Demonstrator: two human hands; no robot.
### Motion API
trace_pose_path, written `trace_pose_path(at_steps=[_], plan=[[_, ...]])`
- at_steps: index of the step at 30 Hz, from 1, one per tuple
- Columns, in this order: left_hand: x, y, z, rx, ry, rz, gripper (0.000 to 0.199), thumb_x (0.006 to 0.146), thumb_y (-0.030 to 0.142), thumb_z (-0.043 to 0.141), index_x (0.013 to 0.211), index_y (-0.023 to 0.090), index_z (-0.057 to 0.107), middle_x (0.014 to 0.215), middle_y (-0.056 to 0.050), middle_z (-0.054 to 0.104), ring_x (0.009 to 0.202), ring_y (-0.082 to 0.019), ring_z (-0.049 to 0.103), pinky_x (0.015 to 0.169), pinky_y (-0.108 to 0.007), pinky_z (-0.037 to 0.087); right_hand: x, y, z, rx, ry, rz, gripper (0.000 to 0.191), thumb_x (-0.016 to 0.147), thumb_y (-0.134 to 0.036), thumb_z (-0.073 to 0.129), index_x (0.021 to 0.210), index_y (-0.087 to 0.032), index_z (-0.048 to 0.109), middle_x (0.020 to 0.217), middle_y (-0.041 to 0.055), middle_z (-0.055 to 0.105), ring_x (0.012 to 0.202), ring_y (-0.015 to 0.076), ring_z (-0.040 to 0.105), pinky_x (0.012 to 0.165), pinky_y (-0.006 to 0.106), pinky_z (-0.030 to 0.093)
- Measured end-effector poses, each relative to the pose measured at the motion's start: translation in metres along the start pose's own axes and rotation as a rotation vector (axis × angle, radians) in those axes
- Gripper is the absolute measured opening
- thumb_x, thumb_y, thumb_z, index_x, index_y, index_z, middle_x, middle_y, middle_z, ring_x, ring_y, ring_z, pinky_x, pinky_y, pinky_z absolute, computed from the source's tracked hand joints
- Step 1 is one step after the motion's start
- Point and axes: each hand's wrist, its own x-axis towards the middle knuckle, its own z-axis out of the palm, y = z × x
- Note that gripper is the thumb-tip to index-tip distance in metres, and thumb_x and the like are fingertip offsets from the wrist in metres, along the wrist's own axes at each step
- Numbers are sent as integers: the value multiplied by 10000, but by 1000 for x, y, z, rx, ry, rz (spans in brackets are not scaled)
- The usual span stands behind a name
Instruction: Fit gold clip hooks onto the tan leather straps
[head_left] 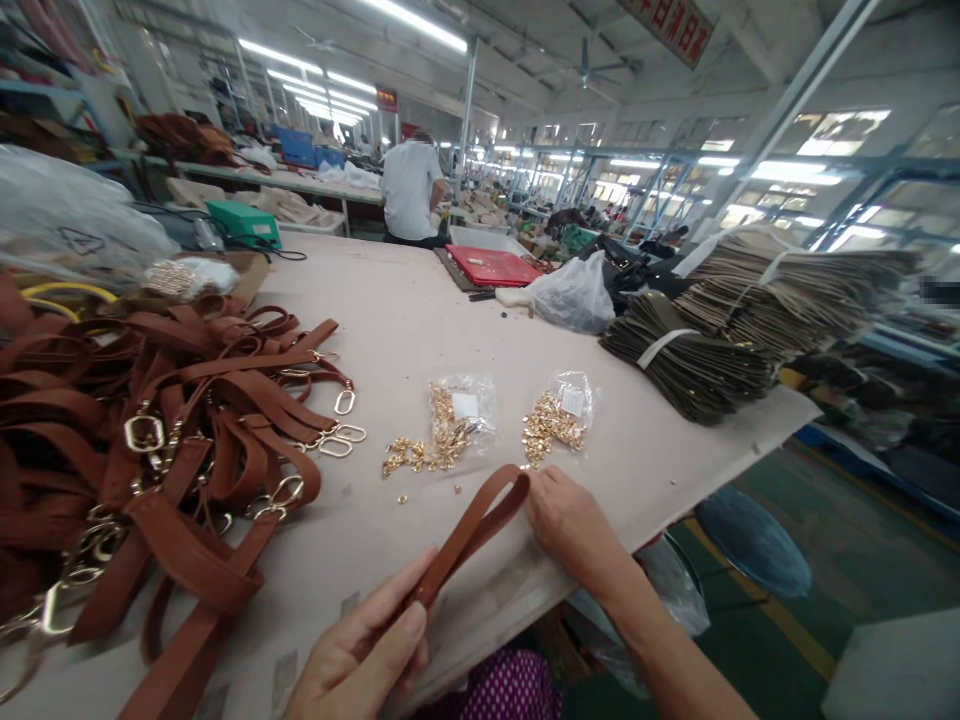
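Observation:
My left hand grips a brown leather strap between thumb and fingers at its lower end. The strap is bent double, and its looped end rises toward the right. Beside that loop is my right hand, its fingers drawn together and pointing down at the tabletop by small gold metal fittings spilling from a clear bag. Whatever its fingertips hold, if anything, is hidden. A second clear bag lies to the left, with more gold fittings scattered from its mouth.
A heap of brown straps with gold rings and clasps covers the table's left side. Bundled dark pieces are stacked at right. Further back are a red folder, a plastic bag and a seated person. A stool stands right.

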Motion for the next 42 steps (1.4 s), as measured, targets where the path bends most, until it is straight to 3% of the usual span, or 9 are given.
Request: trace_pose_path(at_steps=[6, 11, 13, 17, 22, 25, 29, 33, 42], plan=[[0, 4, 4, -69, -19, 39, 368, 632, 394, 826, 889, 147, 734, 644, -11, 661, 574, -123, 569, 545, -211, 466, -8, -10, 2, 203, 174, 131, 106, 918, -139, 532, 961, -161, 626, 878, 56, 697, 788, 190, 657, 715, 286, 532], [-3, 9, 2, -59, -56, 1, 322, 663, 379, 782, 860, 136, 708, 671, -26, 690, 608, -134, 616, 596, -230, 505, -34, -51, 3, 692, 307, 423, 119, 860, -313, 668, 876, -196, 669, 774, 1, 706, 666, 139, 668, 593, 193, 535], [-4, 9, 2, -54, -58, 13, 310, 684, 372, 758, 880, 139, 698, 707, -28, 693, 655, -151, 645, 618, -244, 520, -42, -71, 1, 777, 321, 447, 105, 869, -305, 661, 875, -202, 677, 754, 0, 713, 650, 140, 679, 576, 188, 540], [-5, 6, 0, 9, -86, 74, 246, 751, 346, 677, 888, 141, 668, 712, -8, 662, 660, -136, 629, 629, -231, 505, -51, -105, 1, 785, 395, 294, 65, 888, -199, 633, 893, -235, 687, 836, 2, 740, 751, 146, 710, 685, 201, 571], [-12, 2, 0, 178, -103, 191, 166, 852, 288, 554, 893, 150, 637, 684, 23, 597, 637, -113, 548, 621, -212, 435, -51, -127, 3, 741, 470, 130, 193, 864, -73, 617, 933, -246, 667, 907, -12, 736, 830, 117, 701, 794, 188, 559], [-14, 0, 1, 200, -109, 232, 164, 871, 284, 539, 907, 158, 637, 721, 23, 593, 662, -119, 542, 628, -216, 427, -50, -130, 4, 691, 487, 85, 223, 865, -47, 593, 944, -243, 663, 932, -8, 733, 870, 116, 698, 829, 197, 553], [-10, -1, 2, 126, -130, 185, 183, 859, 289, 570, 931, 147, 659, 764, 4, 635, 688, -127, 564, 648, -222, 448, -49, -132, 6, 574, 485, 46, 266, 878, -23, 554, 1006, -226, 668, 956, 16, 731, 907, 122, 690, 846, 219, 552], [-5, -1, 3, 69, -152, 160, 217, 850, 300, 583, 937, 125, 677, 762, -21, 668, 715, -148, 609, 676, -240, 482, -46, -133, 9, 444, 477, -115, 317, 874, 28, 515, 1047, -192, 663, 961, 51, 736, 940, 148, 682, 852, 275, 555], [-8, -1, 2, 131, -108, 249, 219, 848, 194, 574, 993, 156, 734, 863, -22, 747, 811, -167, 656, 748, -229, 493, -42, -130, 9, 211, 503, -218, 214, 904, -26, 541, 1033, -146, 662, 975, 105, 738, 917, 191, 691, 805, 319, 559]])
